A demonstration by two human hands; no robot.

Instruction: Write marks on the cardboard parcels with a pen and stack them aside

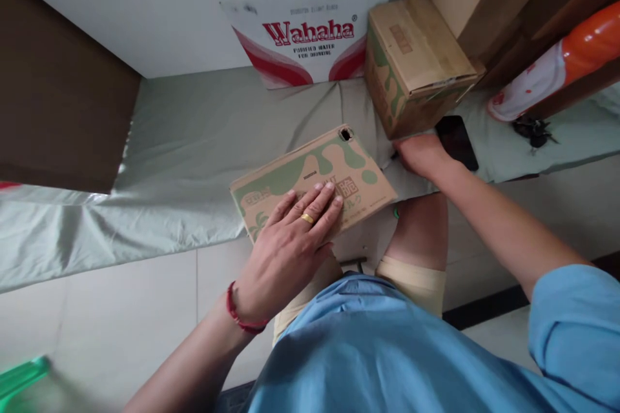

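Observation:
A flat brown cardboard box [314, 164] with green cow-like patches and printed characters lies tilted at the front edge of the cloth-covered surface. A small dark hole shows near its far right corner. Spread across its top is my left hand [295, 226], fingers stretched out, with a ring and a red bracelet. To the right of this box, my right hand [417, 153] is closed beside the base of a second patterned carton [416, 58]. Something small and dark shows at its fingertips, too hidden to name. A black phone [458, 142] lies just behind the right wrist.
A white Wahaha water carton [310, 32] stands at the back. A large brown box [62, 77] is on the left. An orange and white cylinder [562, 64] and keys [535, 132] lie at the right. Below the cloth [184, 135] is tiled floor [130, 310].

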